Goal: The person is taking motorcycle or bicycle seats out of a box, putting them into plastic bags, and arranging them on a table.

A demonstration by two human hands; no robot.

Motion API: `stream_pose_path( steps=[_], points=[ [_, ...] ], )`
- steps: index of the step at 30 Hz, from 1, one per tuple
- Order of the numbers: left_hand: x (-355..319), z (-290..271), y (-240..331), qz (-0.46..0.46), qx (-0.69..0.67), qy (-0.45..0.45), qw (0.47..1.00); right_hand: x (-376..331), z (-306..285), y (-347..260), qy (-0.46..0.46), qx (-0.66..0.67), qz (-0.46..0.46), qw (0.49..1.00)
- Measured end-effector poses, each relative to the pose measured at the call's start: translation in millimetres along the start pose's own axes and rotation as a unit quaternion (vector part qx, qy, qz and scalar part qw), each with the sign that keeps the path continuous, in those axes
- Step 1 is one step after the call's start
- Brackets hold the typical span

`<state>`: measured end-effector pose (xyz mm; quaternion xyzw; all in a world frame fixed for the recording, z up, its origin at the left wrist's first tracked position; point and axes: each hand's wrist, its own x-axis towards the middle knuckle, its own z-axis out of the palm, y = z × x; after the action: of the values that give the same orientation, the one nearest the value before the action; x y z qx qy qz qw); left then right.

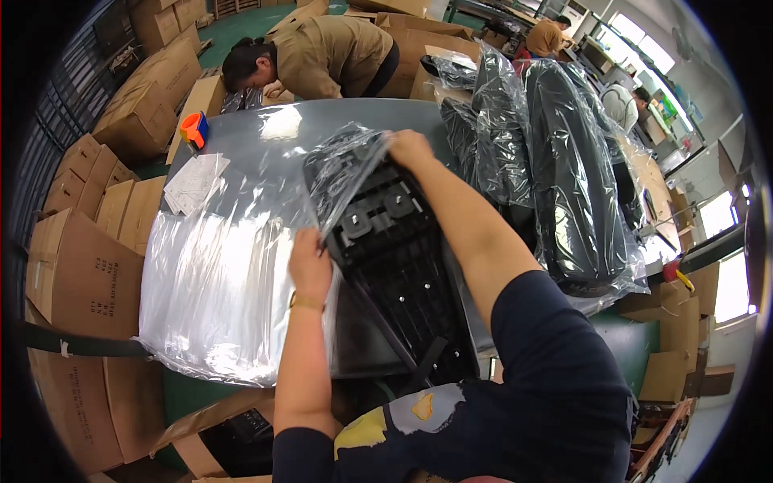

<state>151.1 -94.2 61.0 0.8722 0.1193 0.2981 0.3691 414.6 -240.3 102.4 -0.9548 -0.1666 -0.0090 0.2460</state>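
1. Cardboard boxes [88,266] are stacked along the left side of a packing room, around a grey surface [266,133] that fills the middle of the view.
2. On the surface lies a black plastic panel [394,266], its far end half inside a clear plastic bag [342,169].
3. The left hand [308,262] is closed in a pinch on the bag's near edge, just beside the panel's left side.
4. The right hand [409,147] is closed on the bag's far corner, above the top of the panel, with its forearm lying across the panel.
5. A heap of clear plastic sheeting [213,282] covers the surface to the left, touching the panel's edge.
6. To the right, several bagged black parts [564,177] stand close against the panel, crowding that side.
7. Further back sit a sheet of paper [193,181] and an orange tape dispenser [193,129].
8. A person in a tan jacket [330,56] bends over the far edge.
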Motion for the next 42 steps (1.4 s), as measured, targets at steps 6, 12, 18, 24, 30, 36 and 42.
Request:
stream_pose_path(
  steps=[6, 12, 18, 24, 30, 36, 42],
  points=[
    [-25, 38, 20, -0.053, 0.016, -0.089, 0.995, -132, -5, 99, 0.119, 0.138, 0.07, 0.981],
    [-51, 26, 35, -0.023, 0.024, -0.076, 0.997, -302, 4, 98, 0.139, 0.196, 0.085, 0.967],
    [-7, 31, 54, 0.017, 0.004, -0.001, 1.0, -368, -20, 109, -0.048, 0.201, 0.158, 0.966],
    [21, 45, 58, -0.062, 0.01, -0.033, 0.997, -437, -54, 106, -0.397, 0.346, 0.341, 0.779],
    [1, 55, 112, 0.245, -0.091, -0.075, 0.962, -471, -23, 116, -0.337, 0.466, 0.374, 0.727],
    [-71, 37, 160, 0.364, -0.1, -0.268, 0.887, -428, -11, 91, -0.226, 0.673, 0.357, 0.607],
    [-69, 22, 129, 0.207, -0.054, -0.123, 0.969, -350, 5, 110, -0.126, 0.544, 0.328, 0.762]
  ],
)
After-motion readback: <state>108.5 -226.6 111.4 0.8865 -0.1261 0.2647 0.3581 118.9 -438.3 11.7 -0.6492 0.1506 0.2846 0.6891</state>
